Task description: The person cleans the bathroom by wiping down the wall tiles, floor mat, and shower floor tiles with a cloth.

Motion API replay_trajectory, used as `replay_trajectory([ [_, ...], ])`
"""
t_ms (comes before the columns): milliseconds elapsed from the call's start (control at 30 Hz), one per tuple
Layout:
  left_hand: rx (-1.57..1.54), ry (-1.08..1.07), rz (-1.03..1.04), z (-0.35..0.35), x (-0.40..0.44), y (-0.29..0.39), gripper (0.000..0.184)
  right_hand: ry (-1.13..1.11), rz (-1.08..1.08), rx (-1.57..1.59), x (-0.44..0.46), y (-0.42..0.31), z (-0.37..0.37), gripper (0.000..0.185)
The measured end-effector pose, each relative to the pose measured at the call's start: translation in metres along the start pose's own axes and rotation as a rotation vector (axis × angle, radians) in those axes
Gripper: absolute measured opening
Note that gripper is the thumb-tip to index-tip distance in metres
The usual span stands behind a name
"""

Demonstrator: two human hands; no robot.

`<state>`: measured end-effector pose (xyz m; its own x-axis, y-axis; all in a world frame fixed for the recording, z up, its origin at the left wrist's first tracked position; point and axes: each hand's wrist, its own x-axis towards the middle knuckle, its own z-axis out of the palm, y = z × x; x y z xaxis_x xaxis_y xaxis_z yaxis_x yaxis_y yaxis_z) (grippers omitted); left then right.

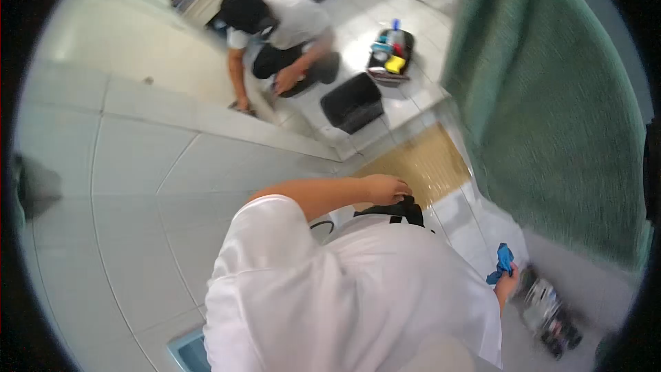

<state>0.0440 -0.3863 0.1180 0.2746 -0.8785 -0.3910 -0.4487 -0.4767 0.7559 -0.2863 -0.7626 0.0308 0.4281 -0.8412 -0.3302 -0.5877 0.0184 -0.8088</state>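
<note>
My left hand (385, 189) is in front of my waist, fingers together and curled down at the black item (406, 212) there. Whether anything is pinched in them is hidden. Out to the right and low, my right hand (507, 282) is closed on a crumpled blue cloth (502, 262), which sticks up above the fingers. Below that hand, against the wall, lies a blurred cluster of small items (547, 310) that I cannot name.
A brown ridged mat (420, 165) covers the floor ahead. Beyond the step, a person (289, 27) crouches beside a black bin (351, 103) and a caddy of bottles and cloths (389, 55). A green towel (551, 96) hangs at right; a tiled wall (138, 158) runs along the left.
</note>
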Motion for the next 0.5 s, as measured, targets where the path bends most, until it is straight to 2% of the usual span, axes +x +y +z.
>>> replay_trajectory([
  [100,-0.045,-0.001,-0.196,-0.009,-0.034,0.02,0.031,-0.098,0.017,-0.001,0.001,-0.052,0.005,0.033],
  [167,-0.099,0.088,-0.114,0.028,-0.042,0.021,0.031,-0.239,0.141,0.096,0.011,-0.04,-0.002,0.031],
  [200,-0.127,0.145,-0.173,0.039,-0.044,0.033,0.031,-0.26,0.049,0.088,0.0,-0.067,0.007,0.031],
  [233,-0.162,0.199,-0.238,0.048,-0.046,0.044,0.032,-0.387,0.044,0.133,0.014,-0.052,0.01,0.031],
  [267,-0.173,0.222,-0.245,0.057,-0.046,0.053,0.032,-0.378,-0.077,0.053,0.028,-0.038,0.01,0.031],
  [300,-0.206,0.38,-0.313,0.066,-0.043,0.06,0.032,-0.365,-0.201,-0.021,0.029,-0.042,0.021,0.031],
  [333,-0.301,0.474,-0.387,0.008,-0.06,0.048,0.032,-0.364,-0.16,-0.089,0.013,-0.108,0.051,0.031],
  [367,-0.343,0.457,-0.389,-0.005,-0.07,0.042,0.032,-0.445,-0.166,-0.117,0.003,-0.127,0.065,0.03],
  [433,-0.479,0.718,-0.348,-0.005,-0.074,0.045,0.033,-0.628,-0.254,-0.112,0.019,-0.144,0.083,0.03],
  [500,-0.515,0.799,-0.445,0.006,-0.091,0.05,0.032,-0.732,0.142,0.034,0.005,-0.182,0.103,0.031],
])
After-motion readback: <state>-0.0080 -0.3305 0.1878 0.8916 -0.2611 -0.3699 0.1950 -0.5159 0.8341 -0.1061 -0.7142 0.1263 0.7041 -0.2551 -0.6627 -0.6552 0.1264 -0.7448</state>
